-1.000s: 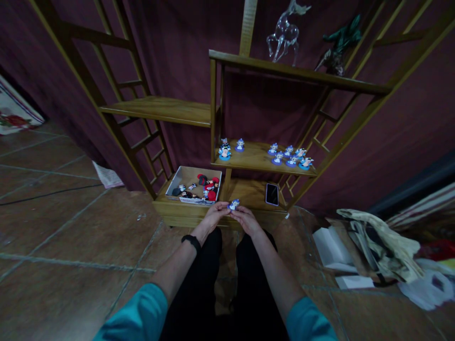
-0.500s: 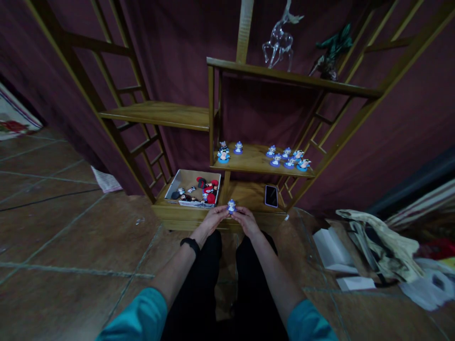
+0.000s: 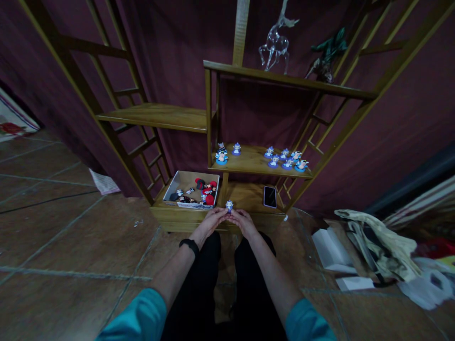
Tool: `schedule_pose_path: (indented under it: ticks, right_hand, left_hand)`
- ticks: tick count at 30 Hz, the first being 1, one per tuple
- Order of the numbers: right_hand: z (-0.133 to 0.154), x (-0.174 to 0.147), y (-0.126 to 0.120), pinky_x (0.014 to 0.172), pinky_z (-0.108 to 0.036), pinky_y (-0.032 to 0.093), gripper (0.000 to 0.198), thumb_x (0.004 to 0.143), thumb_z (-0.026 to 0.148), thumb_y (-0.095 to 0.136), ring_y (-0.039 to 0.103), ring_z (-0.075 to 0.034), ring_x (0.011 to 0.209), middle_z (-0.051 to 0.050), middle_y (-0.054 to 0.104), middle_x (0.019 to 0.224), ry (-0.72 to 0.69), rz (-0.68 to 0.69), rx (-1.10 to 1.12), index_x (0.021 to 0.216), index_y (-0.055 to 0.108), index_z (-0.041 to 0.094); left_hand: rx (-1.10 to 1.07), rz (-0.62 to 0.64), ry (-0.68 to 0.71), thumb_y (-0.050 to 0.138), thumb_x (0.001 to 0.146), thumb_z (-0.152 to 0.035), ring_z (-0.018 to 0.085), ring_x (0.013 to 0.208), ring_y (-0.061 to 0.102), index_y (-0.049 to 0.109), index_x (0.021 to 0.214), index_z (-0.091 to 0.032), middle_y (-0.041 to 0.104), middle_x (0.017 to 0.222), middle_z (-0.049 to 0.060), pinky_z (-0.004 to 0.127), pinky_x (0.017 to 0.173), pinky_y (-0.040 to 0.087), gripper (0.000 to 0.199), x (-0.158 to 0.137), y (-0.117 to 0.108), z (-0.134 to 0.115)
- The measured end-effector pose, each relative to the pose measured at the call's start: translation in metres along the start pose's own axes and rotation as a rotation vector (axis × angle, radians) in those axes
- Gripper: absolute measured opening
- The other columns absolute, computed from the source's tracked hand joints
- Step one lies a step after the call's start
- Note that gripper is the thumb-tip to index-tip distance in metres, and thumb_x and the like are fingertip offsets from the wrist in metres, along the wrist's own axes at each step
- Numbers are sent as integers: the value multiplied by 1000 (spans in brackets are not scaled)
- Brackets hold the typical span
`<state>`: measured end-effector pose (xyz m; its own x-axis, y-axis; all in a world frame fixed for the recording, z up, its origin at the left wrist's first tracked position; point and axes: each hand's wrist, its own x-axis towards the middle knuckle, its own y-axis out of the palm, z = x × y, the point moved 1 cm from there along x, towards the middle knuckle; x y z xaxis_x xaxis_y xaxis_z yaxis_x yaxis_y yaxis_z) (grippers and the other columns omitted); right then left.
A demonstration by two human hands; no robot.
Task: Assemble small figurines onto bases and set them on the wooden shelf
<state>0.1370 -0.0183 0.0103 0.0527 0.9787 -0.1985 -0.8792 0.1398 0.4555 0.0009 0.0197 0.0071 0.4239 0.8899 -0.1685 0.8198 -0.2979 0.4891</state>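
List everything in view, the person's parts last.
held figurine: 1, white-purple, front centre
shelf figurines: 9, mixed purple, blue, white, middle shelf
box: 1, white, bottom shelf left
box figures: several, red, black, white, inside box
phone: 1, black, bottom shelf right
deer: 1, clear, top shelf
statue: 1, green-brown, top shelf
shelf unit: 1, brown, ahead
curtain: 1, maroon, behind
floor: 1, brown tiles, below
paper: 1, white, floor left
cable: 1, dark, floor left
cloth: 1, cream, floor right
box-like pieces: 2, white, floor right
plastic bag: 1, white, floor right
wristband: 1, black, left arm
sleeves: 2, teal, bottom
trousers: 1, black, bottom centre
left grip: 1, bare, at figurine
right grip: 1, bare, at figurine
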Motion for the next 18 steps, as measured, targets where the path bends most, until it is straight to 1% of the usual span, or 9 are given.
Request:
schedule_pose_path:
  ticks: [3, 11, 15, 18]
  right_hand:
    - [0, -1, 0, 76, -35, 51, 35, 58, 44, 74, 65, -16, 72, -4, 67, 72, -19, 4, 11, 74, 60, 16]
    - [-1, 2, -2, 75, -35, 52, 34, 58, 42, 75, 65, -16, 68, -6, 68, 72, 29, -29, 30, 72, 58, 16]
    - [-1, 3, -3, 77, -36, 52, 30, 58, 37, 75, 65, -17, 69, -5, 68, 71, 38, -34, 41, 72, 59, 16]
    - [0, 2, -4, 81, -37, 50, 26, 56, 31, 76, 66, -18, 74, -5, 69, 73, 23, -18, 53, 73, 62, 17]
  left_hand:
    - [-21, -29, -11, 73, 65, -28, 15, 75, 63, 63, 76, -10, 67, 78, 8, 30, 81, 47, 23, 1, 0, 0]
    - [-50, -58, -57, 72, 66, -28, 15, 77, 64, 64, 77, -11, 68, 81, 9, 30, 83, 47, 22, 2, 1, -1]
    - [-22, -29, -26, 73, 64, -24, 15, 79, 63, 64, 77, -11, 68, 82, 8, 29, 84, 46, 21, 0, 1, -1]
    - [9, -18, 4, 76, 60, -20, 14, 77, 63, 64, 80, -11, 68, 81, 7, 28, 81, 46, 24, 0, 0, 0]
